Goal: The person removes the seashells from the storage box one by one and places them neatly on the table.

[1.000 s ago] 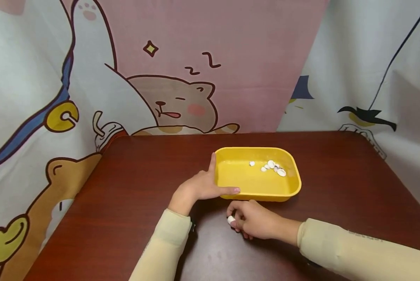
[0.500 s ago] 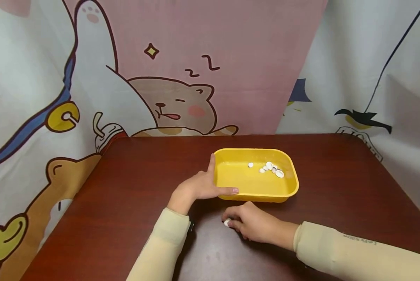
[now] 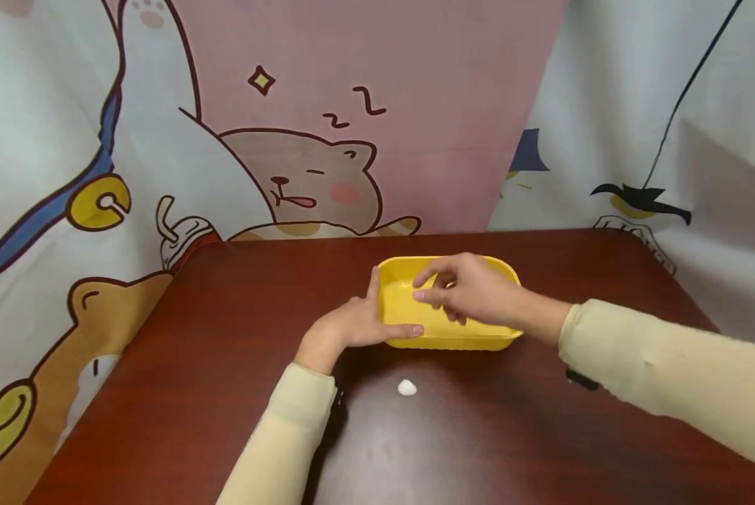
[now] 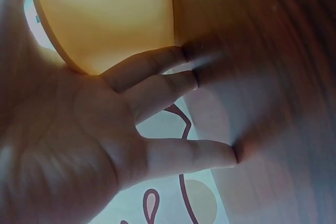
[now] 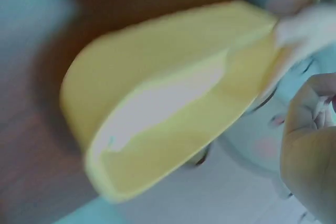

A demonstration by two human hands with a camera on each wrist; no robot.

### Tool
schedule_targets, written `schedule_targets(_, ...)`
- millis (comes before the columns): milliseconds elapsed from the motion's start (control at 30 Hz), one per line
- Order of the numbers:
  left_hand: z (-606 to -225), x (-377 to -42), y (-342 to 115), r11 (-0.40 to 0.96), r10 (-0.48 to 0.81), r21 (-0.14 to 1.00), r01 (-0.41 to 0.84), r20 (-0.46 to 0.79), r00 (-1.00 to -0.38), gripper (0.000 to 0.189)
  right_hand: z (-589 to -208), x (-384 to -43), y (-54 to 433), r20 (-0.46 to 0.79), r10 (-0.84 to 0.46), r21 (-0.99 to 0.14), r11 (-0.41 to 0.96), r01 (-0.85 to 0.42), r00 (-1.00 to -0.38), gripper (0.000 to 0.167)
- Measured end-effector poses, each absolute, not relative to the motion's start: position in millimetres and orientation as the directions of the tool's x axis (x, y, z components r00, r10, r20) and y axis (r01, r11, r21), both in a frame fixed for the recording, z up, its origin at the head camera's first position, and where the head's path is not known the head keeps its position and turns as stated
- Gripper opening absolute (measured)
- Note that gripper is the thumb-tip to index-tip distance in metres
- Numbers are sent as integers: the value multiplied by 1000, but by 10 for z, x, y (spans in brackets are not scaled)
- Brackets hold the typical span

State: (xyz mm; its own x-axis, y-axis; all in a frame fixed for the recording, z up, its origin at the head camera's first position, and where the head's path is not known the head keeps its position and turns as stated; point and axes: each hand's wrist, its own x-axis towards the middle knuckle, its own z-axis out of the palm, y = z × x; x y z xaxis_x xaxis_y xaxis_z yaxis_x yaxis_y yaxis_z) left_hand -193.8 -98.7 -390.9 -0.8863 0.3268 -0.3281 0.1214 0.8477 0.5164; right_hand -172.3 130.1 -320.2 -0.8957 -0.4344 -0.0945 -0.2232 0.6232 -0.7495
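Note:
A yellow rectangular tray stands on the table, with my left hand at its left end. The left thumb lies over the near rim while the index finger runs up along the side; in the left wrist view the other fingers are straight against the tabletop. Over the tray hovers my right hand, its fingers loosely bent, thumb and index apart with nothing visible between them. That hand hides the small white pieces inside the tray. One small white piece lies on the table in front of the tray.
The dark red-brown wooden table ends at a cartoon-printed cloth behind and at both sides. A black band shows under the right sleeve. The right wrist view is blurred.
My right hand has gone from the white piece in front of the tray up and over the tray; the piece stays on the table. The left hand keeps its place at the tray.

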Motion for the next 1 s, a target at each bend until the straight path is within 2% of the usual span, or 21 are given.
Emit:
schedule_targets(100, -3882, -1940, -982, 843, 320, 528, 107, -330, -888, 145, -3162, -1946, 1479, -121, -320, -701, 698, -147, -940, 27)
schedule_targets(167, -3886, -1923, -982, 840, 312, 534, 93, -335, -889, 146, -3208, -2034, 1567, -160, -237, -662, 746, -74, -958, 36)
schedule_targets(267, -3918, -1900, -987, 840, 300, 537, 77, -342, -891, 145, -3344, -2111, 1633, -236, -166, -596, 803, 8, -957, 58)
schedule_targets(367, -3936, -1892, -984, 837, 300, 541, 75, -341, -891, 144, -3466, -2140, 1646, -312, -160, -550, 834, 40, -937, 71)
schedule_targets(633, -3909, -1908, -962, 841, 304, 534, 90, -327, -895, 143, -3597, -2133, 1565, -426, -146, -589, 794, 151, -893, 84)
schedule_targets(833, -3913, -1911, -965, 838, 310, 537, 98, -319, -896, 143, -3731, -2078, 1434, -478, -115, -551, 811, 196, -871, 92)
schedule_targets(900, -3910, -1912, -971, 839, 310, 535, 102, -317, -896, 143, -3748, -2065, 1394, -469, -129, -577, 794, 193, -874, 93)
schedule_targets(1000, -3911, -1920, -980, 841, 310, 531, 104, -315, -897, 143, -3724, -2081, 1360, -449, -207, -699, 687, 198, -869, 90)
